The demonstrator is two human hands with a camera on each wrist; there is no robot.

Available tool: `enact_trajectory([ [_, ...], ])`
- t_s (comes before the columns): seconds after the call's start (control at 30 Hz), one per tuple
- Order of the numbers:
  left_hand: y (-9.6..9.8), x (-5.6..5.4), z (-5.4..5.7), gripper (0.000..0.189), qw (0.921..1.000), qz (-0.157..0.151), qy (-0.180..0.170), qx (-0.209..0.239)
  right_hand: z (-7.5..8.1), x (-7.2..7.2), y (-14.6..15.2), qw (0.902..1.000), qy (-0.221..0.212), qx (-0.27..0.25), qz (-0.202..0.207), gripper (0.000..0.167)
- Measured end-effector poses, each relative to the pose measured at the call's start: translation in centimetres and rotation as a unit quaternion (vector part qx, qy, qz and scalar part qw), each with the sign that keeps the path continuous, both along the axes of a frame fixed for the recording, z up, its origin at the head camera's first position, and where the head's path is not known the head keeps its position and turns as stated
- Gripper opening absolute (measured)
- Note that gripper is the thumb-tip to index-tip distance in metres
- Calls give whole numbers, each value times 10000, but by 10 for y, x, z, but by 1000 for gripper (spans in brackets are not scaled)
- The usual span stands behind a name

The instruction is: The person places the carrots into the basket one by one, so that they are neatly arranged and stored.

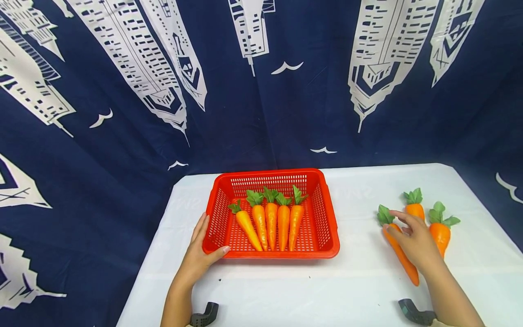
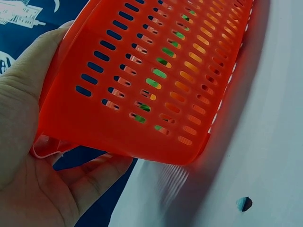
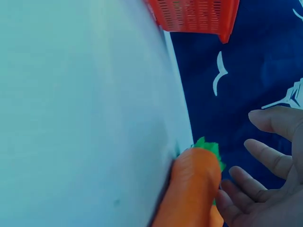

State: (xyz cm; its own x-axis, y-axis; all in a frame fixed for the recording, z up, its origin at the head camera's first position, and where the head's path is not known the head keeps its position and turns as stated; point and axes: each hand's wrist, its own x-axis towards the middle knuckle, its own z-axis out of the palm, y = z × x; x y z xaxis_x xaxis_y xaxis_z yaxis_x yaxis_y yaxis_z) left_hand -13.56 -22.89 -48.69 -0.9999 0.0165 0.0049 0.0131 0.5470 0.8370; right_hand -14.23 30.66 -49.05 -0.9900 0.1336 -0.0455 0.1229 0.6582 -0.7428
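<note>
My left hand (image 1: 198, 256) grips the near left corner of a red perforated plastic basket (image 1: 282, 255), thumb along the front rim and fingers along the left side. Inside the basket lie several orange carrots (image 1: 271, 222) side by side, green tops toward the back. Over on the right, my right hand (image 1: 416, 240) hovers above a loose carrot (image 1: 405, 261), its thumb and forefinger near the leafy end. The right wrist view shows those fingers (image 3: 267, 153) spread apart beside the carrot (image 3: 189, 189), with nothing between them. Two more carrots lie behind and beside that hand, partly hidden by it.
A white cloth covers the table (image 1: 286, 295). Behind it hangs a dark blue curtain (image 1: 261, 127) printed with white buildings and birds. One more loose carrot (image 1: 414, 210) lies toward the back right, another carrot (image 1: 440, 236) by the right wrist.
</note>
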Motion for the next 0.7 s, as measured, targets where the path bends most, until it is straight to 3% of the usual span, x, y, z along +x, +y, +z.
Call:
enact_trajectory([
  [0.47,0,1,0,108,10000,40,-61,-15,-22,12,3,9994,-292,162,24,61],
  [0.7,0,-1,-1,108,10000,40,-33,3,-26,10,7,9990,-432,49,60,66],
])
